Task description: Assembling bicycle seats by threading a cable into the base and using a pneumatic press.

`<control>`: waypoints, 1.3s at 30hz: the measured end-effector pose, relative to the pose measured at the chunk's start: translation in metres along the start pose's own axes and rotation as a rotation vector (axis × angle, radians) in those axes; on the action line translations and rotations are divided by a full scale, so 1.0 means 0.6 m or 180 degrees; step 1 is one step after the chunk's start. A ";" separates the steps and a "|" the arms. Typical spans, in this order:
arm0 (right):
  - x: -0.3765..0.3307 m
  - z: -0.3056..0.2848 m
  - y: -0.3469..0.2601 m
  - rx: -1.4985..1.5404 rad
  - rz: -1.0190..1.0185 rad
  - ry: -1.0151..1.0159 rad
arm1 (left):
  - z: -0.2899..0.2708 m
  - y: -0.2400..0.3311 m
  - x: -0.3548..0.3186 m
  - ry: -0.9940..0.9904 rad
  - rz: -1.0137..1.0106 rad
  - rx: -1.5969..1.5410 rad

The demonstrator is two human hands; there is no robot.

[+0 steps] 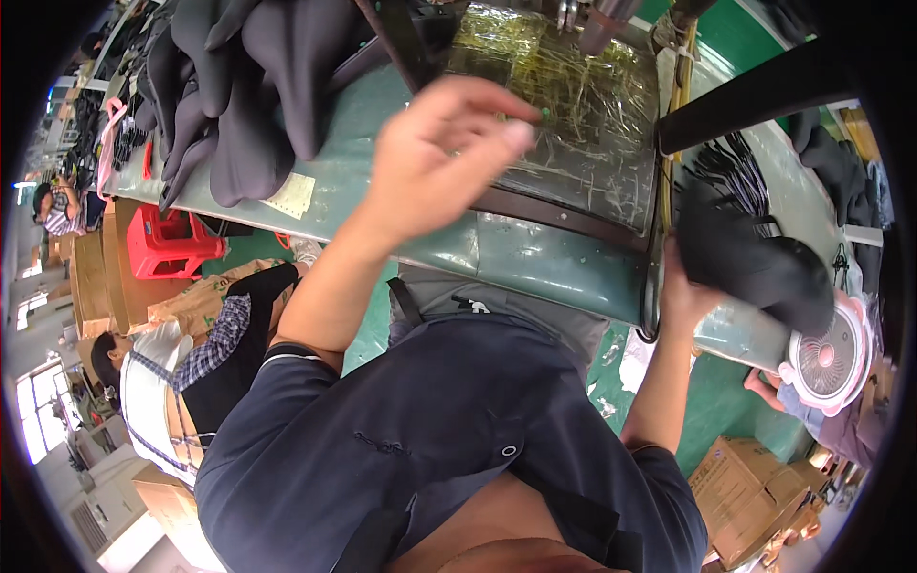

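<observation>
My left hand is raised over the front left part of a dark board wrapped in clear and yellowish tape. Its fingers are half curled, with thumb and forefinger apart and nothing plain between them. A tiny green speck lies close to the forefinger tip; whether it touches the finger I cannot tell. On the right, my right hand grips a black bicycle saddle from its near left side, off the table's right part. The saddle hides most of those fingers. Above the board hangs a metal machine part.
Dark saddle covers pile up on the green table at the left. Black straps lie beyond the saddle. Dark frame bars flank the board. A pink-white fan stands right; a red stool and a person are left.
</observation>
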State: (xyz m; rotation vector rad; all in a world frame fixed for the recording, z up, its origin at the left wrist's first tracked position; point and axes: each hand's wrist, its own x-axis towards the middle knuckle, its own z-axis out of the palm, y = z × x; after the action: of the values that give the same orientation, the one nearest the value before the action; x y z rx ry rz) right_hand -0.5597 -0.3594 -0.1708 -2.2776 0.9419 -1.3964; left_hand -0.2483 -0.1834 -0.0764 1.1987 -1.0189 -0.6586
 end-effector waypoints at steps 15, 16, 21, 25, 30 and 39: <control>0.196 -0.121 0.117 0.0286 0.0913 -0.0995 | -0.273 -0.092 -0.006 0.1837 -0.0742 0.4991; 0.178 -0.138 0.112 0.0260 0.0914 -0.0993 | -0.286 -0.103 -0.009 0.1821 -0.0619 0.4973; 0.112 -0.190 0.085 -0.1571 -0.0271 -0.1596 | -0.289 -0.067 -0.051 0.1597 -0.0572 0.2054; 0.095 -0.206 0.132 -0.1710 0.0113 -0.1560 | -0.171 -0.010 -0.122 0.1094 -0.0687 -0.2079; 0.136 -0.217 0.112 -0.1972 -0.0357 -0.1802 | -0.001 -0.065 -0.164 0.0926 -0.1465 -0.4080; 0.107 -0.228 0.110 -0.1381 0.0040 -0.1681 | 0.007 0.016 -0.141 -0.0965 -0.1714 -0.1523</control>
State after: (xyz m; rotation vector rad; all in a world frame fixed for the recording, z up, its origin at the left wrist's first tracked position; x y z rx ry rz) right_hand -0.6839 -0.4408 -0.0996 -2.7337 1.1421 -0.5506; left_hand -0.2891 -0.1103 -0.0913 0.9573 -0.7136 -1.4548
